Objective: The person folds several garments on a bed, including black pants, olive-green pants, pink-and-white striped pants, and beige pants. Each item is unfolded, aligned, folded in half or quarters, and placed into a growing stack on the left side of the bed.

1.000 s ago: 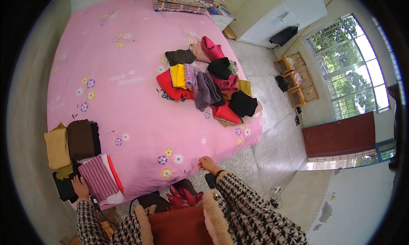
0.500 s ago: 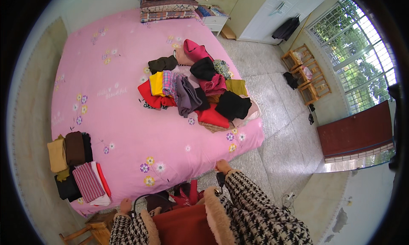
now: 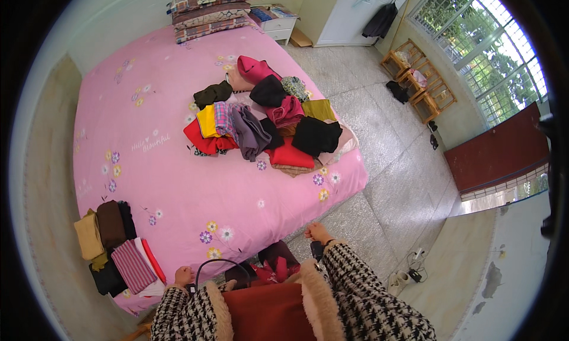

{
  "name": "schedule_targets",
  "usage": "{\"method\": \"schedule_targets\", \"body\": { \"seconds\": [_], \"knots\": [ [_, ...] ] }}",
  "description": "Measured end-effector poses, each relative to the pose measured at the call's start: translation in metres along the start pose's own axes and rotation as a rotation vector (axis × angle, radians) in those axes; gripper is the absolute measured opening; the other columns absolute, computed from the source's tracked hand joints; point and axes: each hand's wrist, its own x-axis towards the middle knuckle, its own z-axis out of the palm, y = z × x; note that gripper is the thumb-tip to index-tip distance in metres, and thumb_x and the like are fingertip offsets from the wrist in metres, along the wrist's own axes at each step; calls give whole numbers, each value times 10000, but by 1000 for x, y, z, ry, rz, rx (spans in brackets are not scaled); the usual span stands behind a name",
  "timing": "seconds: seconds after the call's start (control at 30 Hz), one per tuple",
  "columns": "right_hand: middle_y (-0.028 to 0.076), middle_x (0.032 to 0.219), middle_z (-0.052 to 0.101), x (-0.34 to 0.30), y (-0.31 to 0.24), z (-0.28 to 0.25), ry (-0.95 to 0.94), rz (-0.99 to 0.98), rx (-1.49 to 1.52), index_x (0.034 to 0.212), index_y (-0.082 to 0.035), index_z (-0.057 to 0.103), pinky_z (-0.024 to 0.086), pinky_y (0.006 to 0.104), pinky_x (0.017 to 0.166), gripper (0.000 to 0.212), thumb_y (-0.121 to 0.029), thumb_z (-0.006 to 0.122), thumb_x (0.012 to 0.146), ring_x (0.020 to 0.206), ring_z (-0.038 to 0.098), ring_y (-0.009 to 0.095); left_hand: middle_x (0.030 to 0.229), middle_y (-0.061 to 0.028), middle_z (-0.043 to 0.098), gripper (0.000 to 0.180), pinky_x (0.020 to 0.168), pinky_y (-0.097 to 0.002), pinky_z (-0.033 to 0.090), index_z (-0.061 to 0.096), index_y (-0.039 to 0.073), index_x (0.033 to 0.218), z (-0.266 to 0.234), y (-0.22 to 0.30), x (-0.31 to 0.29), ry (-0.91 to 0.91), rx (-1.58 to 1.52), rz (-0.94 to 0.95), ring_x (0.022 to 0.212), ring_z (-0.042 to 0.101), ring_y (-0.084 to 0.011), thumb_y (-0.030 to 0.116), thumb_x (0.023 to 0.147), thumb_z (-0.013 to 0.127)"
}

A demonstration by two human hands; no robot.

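My left hand (image 3: 184, 275) is closed, fingers curled, beside the near edge of the bed (image 3: 195, 181), close to the folded clothes at its left corner. A black cable (image 3: 220, 260) arcs away from that wrist. My right hand (image 3: 319, 232) is out past the foot of the bed, over the floor, its fingers also curled. A black device sits at that wrist. Nothing shows in either hand. A loose pile of clothes, among them a purple-grey garment (image 3: 249, 131) and a black one (image 3: 316, 136), covers the bed's middle right. Folded at the left corner are a striped garment (image 3: 133, 266) and a tan one (image 3: 89, 234).
Pillows (image 3: 212, 15) are stacked at the bed's head, next to a white bedside cabinet (image 3: 277, 28). Wooden chairs (image 3: 435, 101) stand under the barred window. Grey floor (image 3: 403, 187) runs along the bed's right side. A cable and plug (image 3: 418, 273) lie near the right wall.
My view has shifted and turned slightly. The right hand has come away from the bed's edge, and the left hand has moved up and a little right in the picture. The clothes lie as before.
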Motion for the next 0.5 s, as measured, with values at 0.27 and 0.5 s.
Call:
{"method": "schedule_targets", "body": {
  "seconds": [0.27,0.5],
  "knots": [
    [143,812,642,43,4,-65,68,54,-12,968,35,545,516,352,537,213,-155,473,907,637,639,230,871,-136,629,240,468,-303,483,553,12,1028,45,54,-30,126,180,49,619,621,-212,199,900,475],
    [121,811,639,108,-63,-144,75,-10,-5,1004,7,541,508,318,526,222,-176,476,895,636,642,219,861,-127,622,247,479,-293,476,545,5,1054,130,69,-26,63,301,130,624,621,-202,194,907,489]
  ]
}}
